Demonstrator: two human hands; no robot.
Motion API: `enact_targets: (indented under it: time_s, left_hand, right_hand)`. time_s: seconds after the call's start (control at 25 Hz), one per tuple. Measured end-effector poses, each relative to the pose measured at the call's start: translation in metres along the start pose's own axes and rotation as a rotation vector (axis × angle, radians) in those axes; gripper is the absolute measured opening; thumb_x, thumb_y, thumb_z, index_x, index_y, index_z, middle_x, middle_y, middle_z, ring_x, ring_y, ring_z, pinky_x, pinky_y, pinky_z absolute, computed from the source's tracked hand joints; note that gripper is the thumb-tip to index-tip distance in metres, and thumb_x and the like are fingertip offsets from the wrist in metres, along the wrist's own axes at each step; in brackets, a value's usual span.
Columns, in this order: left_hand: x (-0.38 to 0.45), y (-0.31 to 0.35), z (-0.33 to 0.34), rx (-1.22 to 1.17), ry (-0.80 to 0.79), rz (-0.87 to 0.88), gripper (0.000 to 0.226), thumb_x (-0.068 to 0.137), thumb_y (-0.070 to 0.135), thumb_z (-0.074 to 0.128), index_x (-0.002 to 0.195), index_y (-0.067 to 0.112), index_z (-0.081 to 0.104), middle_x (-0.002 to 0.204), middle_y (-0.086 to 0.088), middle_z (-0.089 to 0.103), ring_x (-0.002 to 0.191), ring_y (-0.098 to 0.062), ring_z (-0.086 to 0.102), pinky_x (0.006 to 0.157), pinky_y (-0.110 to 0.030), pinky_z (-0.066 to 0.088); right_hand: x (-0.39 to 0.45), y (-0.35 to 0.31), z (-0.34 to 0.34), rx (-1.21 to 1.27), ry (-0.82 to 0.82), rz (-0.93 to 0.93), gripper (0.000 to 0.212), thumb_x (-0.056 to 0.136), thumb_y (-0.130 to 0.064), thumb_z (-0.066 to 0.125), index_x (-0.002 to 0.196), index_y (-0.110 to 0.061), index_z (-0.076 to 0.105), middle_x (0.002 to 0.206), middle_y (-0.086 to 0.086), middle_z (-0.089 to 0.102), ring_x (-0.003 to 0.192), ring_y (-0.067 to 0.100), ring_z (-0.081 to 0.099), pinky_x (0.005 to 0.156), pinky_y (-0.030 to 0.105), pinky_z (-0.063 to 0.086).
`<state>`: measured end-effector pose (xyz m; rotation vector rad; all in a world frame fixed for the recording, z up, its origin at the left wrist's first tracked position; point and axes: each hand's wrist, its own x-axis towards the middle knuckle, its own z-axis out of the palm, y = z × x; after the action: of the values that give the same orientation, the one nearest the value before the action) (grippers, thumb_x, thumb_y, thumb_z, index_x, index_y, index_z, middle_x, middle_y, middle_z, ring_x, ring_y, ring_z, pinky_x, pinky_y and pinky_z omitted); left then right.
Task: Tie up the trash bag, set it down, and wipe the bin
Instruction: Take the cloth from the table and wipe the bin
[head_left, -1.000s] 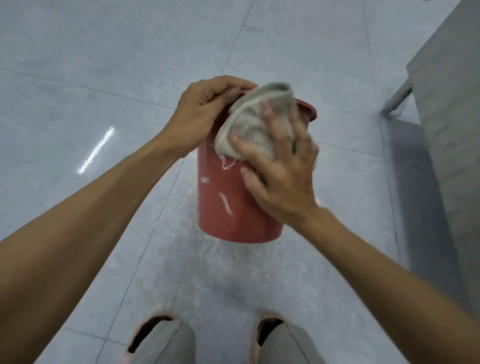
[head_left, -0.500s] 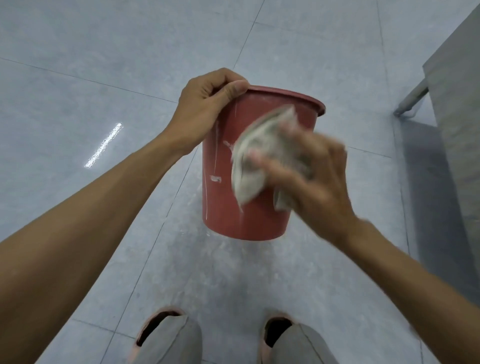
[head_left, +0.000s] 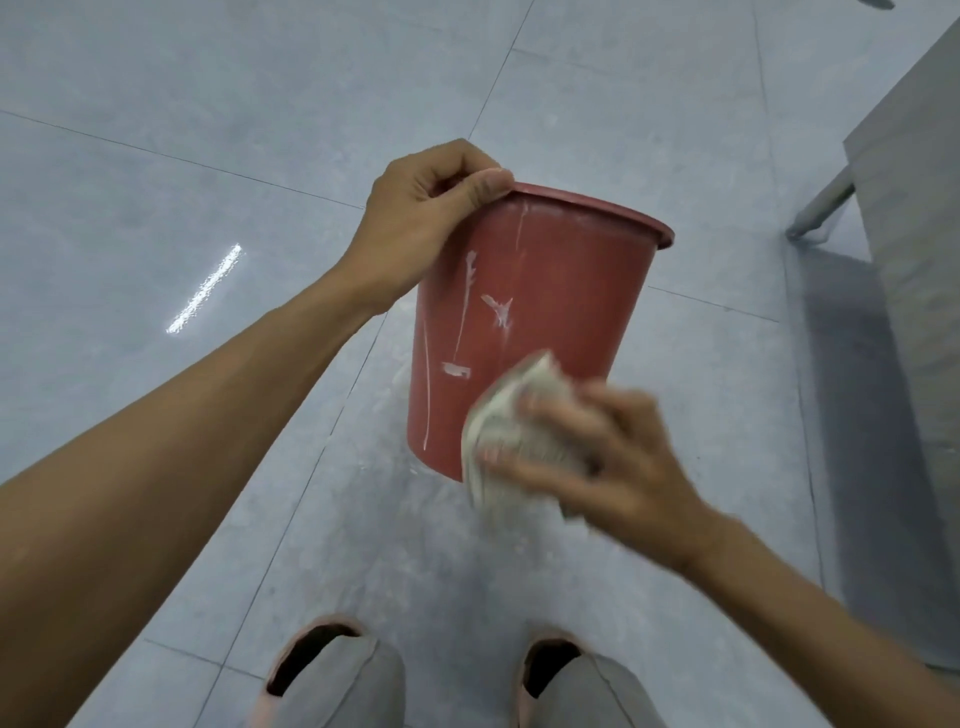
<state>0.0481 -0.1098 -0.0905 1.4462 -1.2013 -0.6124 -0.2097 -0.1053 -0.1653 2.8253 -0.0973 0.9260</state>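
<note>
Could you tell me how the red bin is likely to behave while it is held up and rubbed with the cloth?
The red bin probably weighs little: the left hand alone holds it up by the rim. Pinched at one edge, it hangs tilted, so pushes from the cloth may swing it. Its wall looks stiff.

I see right hand (head_left: 613, 457) and cloth (head_left: 511, 441) motion-blurred; bin (head_left: 540, 312) interior hidden; trouser legs (head_left: 332, 686) cut off.

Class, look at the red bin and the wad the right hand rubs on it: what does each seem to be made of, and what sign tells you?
Red bin: probably moulded plastic, matt, with a thin rolled rim and whitish scuffs. Wad: likely soft cloth, pale and creased, crumpled in the right hand; blur leaves the weave unclear.
</note>
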Motion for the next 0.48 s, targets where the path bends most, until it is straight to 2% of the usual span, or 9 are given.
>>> enact_targets:
  time_s: [0.08, 0.12, 0.2, 0.28, 0.32, 0.4, 0.48]
  left_hand:
    - [0.003, 0.003, 0.004, -0.014, -0.008, 0.001, 0.018, 0.092, 0.030, 0.064, 0.087, 0.014, 0.069, 0.087, -0.002, 0.069, 0.083, -0.008, 0.061, 0.080, -0.028, 0.052]
    - [0.004, 0.004, 0.005, -0.021, -0.026, 0.008, 0.020, 0.094, 0.029, 0.062, 0.091, 0.011, 0.070, 0.092, -0.007, 0.071, 0.088, -0.012, 0.062, 0.086, -0.037, 0.052]
    - [0.006, 0.003, 0.006, -0.016, -0.068, 0.025, 0.026, 0.099, 0.028, 0.055, 0.100, 0.008, 0.071, 0.103, -0.010, 0.072, 0.097, -0.021, 0.065, 0.097, -0.044, 0.049]
    - [0.006, 0.001, 0.004, 0.020, -0.098, 0.023, 0.028, 0.103, 0.026, 0.049, 0.112, 0.009, 0.070, 0.115, -0.008, 0.071, 0.110, -0.025, 0.063, 0.103, -0.042, 0.046]
    - [0.005, -0.001, 0.002, 0.045, -0.099, 0.023, 0.027, 0.103, 0.025, 0.049, 0.117, 0.012, 0.068, 0.121, -0.006, 0.069, 0.112, -0.021, 0.062, 0.105, -0.037, 0.046]
    - [0.002, -0.005, 0.001, 0.119, -0.039, 0.023, 0.023, 0.101, 0.025, 0.053, 0.118, 0.018, 0.067, 0.127, 0.001, 0.065, 0.105, -0.005, 0.059, 0.100, -0.019, 0.043]
    - [0.000, -0.008, 0.001, 0.166, 0.046, 0.019, 0.016, 0.098, 0.030, 0.058, 0.106, 0.020, 0.067, 0.113, 0.010, 0.064, 0.091, 0.009, 0.054, 0.087, -0.005, 0.038]
  right_hand:
    - [0.044, 0.037, 0.001, -0.120, 0.202, 0.261, 0.035, 0.100, -0.031, 0.063, 0.135, -0.037, 0.061, 0.144, 0.003, 0.043, 0.117, 0.030, 0.038, 0.090, 0.047, 0.048]
    - [0.062, 0.050, 0.006, -0.171, 0.242, 0.376, 0.032, 0.102, -0.035, 0.060, 0.133, -0.037, 0.062, 0.146, 0.004, 0.045, 0.119, 0.030, 0.036, 0.094, 0.047, 0.045]
    - [0.074, 0.051, 0.020, -0.201, 0.210, 0.493, 0.030, 0.102, -0.041, 0.056, 0.131, -0.038, 0.063, 0.146, 0.006, 0.049, 0.121, 0.030, 0.034, 0.096, 0.048, 0.044]
    - [0.047, 0.023, 0.032, -0.145, 0.107, 0.444, 0.031, 0.101, -0.042, 0.059, 0.131, -0.038, 0.064, 0.149, 0.002, 0.046, 0.121, 0.032, 0.035, 0.090, 0.052, 0.046]
    - [0.027, 0.007, 0.034, -0.093, 0.041, 0.374, 0.032, 0.099, -0.040, 0.062, 0.131, -0.038, 0.064, 0.149, 0.000, 0.042, 0.122, 0.033, 0.035, 0.087, 0.053, 0.047]
    - [-0.014, -0.016, 0.027, -0.013, -0.130, 0.171, 0.038, 0.092, -0.032, 0.072, 0.129, -0.037, 0.065, 0.146, 0.000, 0.037, 0.124, 0.032, 0.035, 0.087, 0.051, 0.051]
    - [-0.035, -0.023, 0.012, 0.026, -0.264, -0.047, 0.047, 0.084, -0.024, 0.078, 0.128, -0.036, 0.065, 0.145, 0.000, 0.038, 0.125, 0.030, 0.038, 0.089, 0.044, 0.049]
